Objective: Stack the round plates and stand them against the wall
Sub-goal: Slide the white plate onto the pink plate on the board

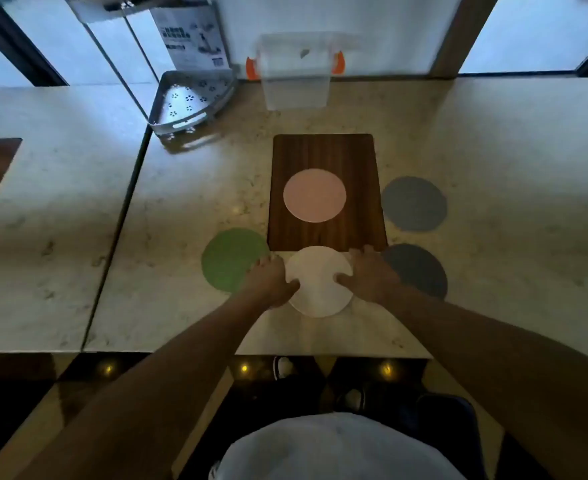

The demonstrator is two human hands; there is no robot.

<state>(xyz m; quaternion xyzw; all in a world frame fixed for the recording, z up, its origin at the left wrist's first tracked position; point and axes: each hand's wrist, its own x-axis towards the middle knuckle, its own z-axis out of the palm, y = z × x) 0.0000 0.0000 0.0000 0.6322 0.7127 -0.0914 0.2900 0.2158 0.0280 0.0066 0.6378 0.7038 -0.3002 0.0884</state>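
Hands (320,280) flanking white plate (318,282) (thumbs atop)

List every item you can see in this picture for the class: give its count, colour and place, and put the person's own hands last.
round plates: 5; white at the near edge between the hands, green to its left, pink on the board, two grey to the right
cutting board: 1, dark wood, centre of the counter
plastic container: 1, clear with orange clips, at the back wall
corner rack: 1, silver metal, back left
counter: 1, pale stone
left hand: 1, on the white plate's left edge
right hand: 1, on its right edge
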